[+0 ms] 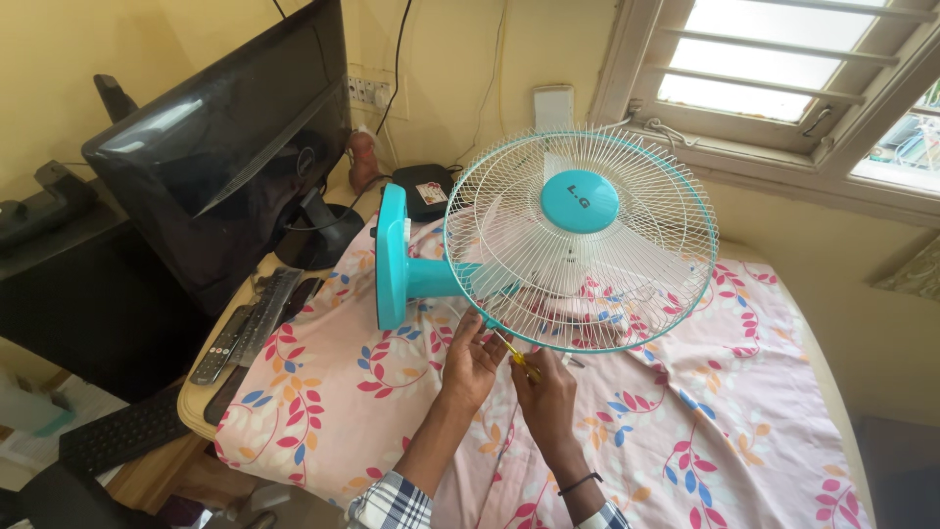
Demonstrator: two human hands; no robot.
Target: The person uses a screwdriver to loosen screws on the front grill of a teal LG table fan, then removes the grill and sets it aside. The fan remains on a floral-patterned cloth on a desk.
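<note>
Checked shirt cuffs (392, 504) sit right at the bottom edge, so both arms come up from there toward the fan. Right hand (548, 392) has its fingers (534, 364) pinched tight on a small yellow-handled screwdriver (519, 355), with the tip angled up at the lower rim of the fan guard. There's a thin black band on that wrist. Left hand (472, 358) is just beside it, fingers (468, 325) loosely spread and touching the bottom edge of the wire guard, not really gripping anything as far as I can tell.

So the table fan (578, 250) is straight above both hands, lying tipped over on its side: white wire guard with a teal rim and teal centre cap facing the camera, white blades behind it, teal neck and round teal base (392, 257) sticking out to the left. It all rests on a pink floral cloth (685, 411) spread over the counter (201, 392).

Further left there are two remotes (240, 328) on the bare counter edge, a black monitor (230, 147) behind them, and a black keyboard (122, 436) lower down. Small black box (426, 188) by the wall, barred window (783, 59) top right.
</note>
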